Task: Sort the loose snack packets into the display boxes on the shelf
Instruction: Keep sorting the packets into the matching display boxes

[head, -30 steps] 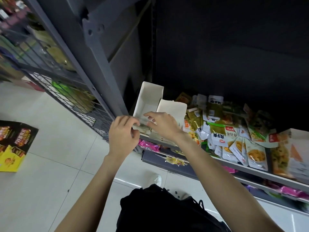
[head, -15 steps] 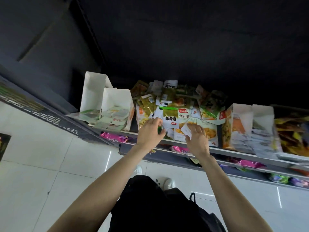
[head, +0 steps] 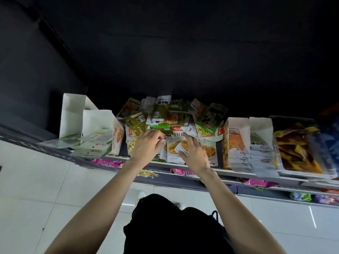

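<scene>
Here the loose packets lie heaped mid-frame on the shelf, between display boxes; left hand pinches one, right hand rests flat, nearer the right-hand boxes.

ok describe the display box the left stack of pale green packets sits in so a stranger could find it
Start at the grey metal shelf with the loose heap of snack packets in its middle. Left of the heap stand two tall white cardboard display boxes; take the nearer one, right beside the heap. Unlike the far-left box, it has an orange print on its side and holds a fuller stack.
</scene>
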`<state>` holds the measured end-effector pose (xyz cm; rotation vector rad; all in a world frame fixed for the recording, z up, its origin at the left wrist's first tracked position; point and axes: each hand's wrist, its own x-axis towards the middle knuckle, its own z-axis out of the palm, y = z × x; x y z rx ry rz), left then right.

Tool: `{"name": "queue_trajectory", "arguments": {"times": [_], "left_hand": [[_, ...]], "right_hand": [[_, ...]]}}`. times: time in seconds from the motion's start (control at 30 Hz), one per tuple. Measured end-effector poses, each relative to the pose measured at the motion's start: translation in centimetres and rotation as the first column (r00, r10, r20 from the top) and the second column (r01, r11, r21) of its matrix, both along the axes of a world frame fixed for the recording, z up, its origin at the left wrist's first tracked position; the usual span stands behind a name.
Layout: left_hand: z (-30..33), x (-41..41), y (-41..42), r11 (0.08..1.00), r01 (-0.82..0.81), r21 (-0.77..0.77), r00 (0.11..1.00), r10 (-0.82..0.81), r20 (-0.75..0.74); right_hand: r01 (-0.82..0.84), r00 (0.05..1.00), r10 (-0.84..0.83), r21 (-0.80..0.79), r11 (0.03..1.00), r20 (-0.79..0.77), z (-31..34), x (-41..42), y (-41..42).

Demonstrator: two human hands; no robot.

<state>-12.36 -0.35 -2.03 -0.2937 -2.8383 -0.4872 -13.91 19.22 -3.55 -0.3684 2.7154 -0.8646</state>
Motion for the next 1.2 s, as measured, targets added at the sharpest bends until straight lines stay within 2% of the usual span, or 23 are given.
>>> {"name": "queue_trajectory", "arguments": {"times": [0.1, 0.2, 0.23, 0.3, 0.33, 0.37, 0.43, 0.47, 0.5, 0.53, 0.63, 0.73, 0.83, 0.9, 0.97, 1.0, 1.07, 1.13, 1.2], "left_hand": [[3.4, 0.2, 0.2, 0.989, -0.002, 0.145, 1.0, 0.002, -0.001], [6.2, 0.4, 1.1, 0.911, -0.099, 0.401, 0.991, 0.055, 0.12], [7.1, 0.5, 1.6, 0.833, -0.162, 0.53, 0.982, 0.084, 0.168], [8.4, 0.6, 2.2, 0.576, -0.333, 0.746, 0.932, 0.081, 0.353], [8.6, 0.6, 2.2, 0.469, -0.429, 0.772, 0.88, 0.023, 0.474], [8.4, 0.5, 2.0, 0.453, -0.494, 0.742, 0.82, -0.04, 0.571], [7.4, 0.5, 1.5, 0.657, -0.442, 0.61, 0.754, -0.097, 0.65], [7.1, 0.5, 1.6, 0.754, -0.359, 0.551, 0.756, -0.111, 0.645], [6.9, 0.3, 1.8, 0.807, -0.276, 0.523, 0.768, -0.141, 0.624], [6.8, 0.1, 2.3, 0.83, -0.205, 0.519, 0.779, -0.182, 0.599], [7.2, -1.3, 4.7, 0.905, 0.005, 0.425, 0.781, -0.269, 0.564], [7.6, -2.9, 8.3, 0.906, 0.204, 0.372, 0.851, -0.352, 0.391], [6.8, -4.0, 12.1, 0.855, 0.15, 0.496, 0.899, -0.326, 0.291], [5.3, -4.4, 14.3, 0.864, 0.058, 0.501, 0.892, -0.27, 0.363], [3.5, -4.4, 16.3, 0.891, 0.005, 0.453, 0.854, -0.24, 0.462], [2.6, -4.2, 17.4, 0.9, -0.013, 0.435, 0.836, -0.229, 0.498], [1.1, -3.7, 19.2, 0.907, -0.07, 0.415, 0.813, -0.189, 0.551], [-0.1, -3.5, 20.7, 0.907, -0.13, 0.4, 0.803, -0.14, 0.579], [-1.1, -3.5, 21.7, 0.912, -0.166, 0.376, 0.813, -0.089, 0.576]], "right_hand": [[-0.056, 0.973, 0.007, -0.208, 0.977, -0.229, 3.3, -0.6, -0.2], [-0.092, 0.971, 0.019, -0.302, 0.949, -0.238, 6.7, -1.6, -0.8], [-0.087, 0.978, 0.021, -0.313, 0.946, -0.209, 7.4, -1.9, -0.8], [-0.011, 0.998, -0.016, -0.41, 0.912, -0.064, 8.1, -2.1, -0.4], [0.07, 0.997, -0.056, -0.489, 0.87, 0.043, 8.3, -2.1, -0.1], [0.161, 0.986, -0.105, -0.551, 0.818, 0.132, 8.4, -2.0, 0.4], [0.28, 0.96, -0.21, -0.551, 0.786, 0.188, 8.6, -1.5, 1.8], [0.281, 0.96, -0.241, -0.475, 0.834, 0.144, 9.0, -1.1, 2.8], [0.263, 0.964, -0.251, -0.382, 0.886, 0.083, 9.3, -0.6, 3.8], [0.252, 0.967, -0.254, -0.31, 0.917, 0.033, 9.8, 0.1, 4.8], [0.243, 0.961, -0.27, -0.28, 0.929, -0.063, 10.9, 2.5, 7.8], [0.333, 0.893, -0.385, -0.232, 0.914, -0.234, 11.3, 4.7, 11.0], [0.567, 0.672, -0.649, -0.315, 0.761, -0.358, 11.9, 6.9, 14.3], [0.673, 0.527, -0.775, -0.386, 0.631, -0.348, 11.7, 7.9, 16.5], [0.733, 0.433, -0.831, -0.4, 0.551, -0.35, 11.3, 7.4, 18.2], [0.739, 0.412, -0.827, -0.391, 0.548, -0.382, 11.2, 6.8, 18.8], [0.723, 0.424, -0.76, -0.322, 0.611, -0.492, 10.9, 5.1, 19.7], [0.661, 0.484, -0.639, -0.229, 0.715, -0.598, 9.9, 3.1, 20.5], [0.57, 0.592, -0.49, -0.097, 0.816, -0.64, 8.8, 1.1, 21.3]]}}
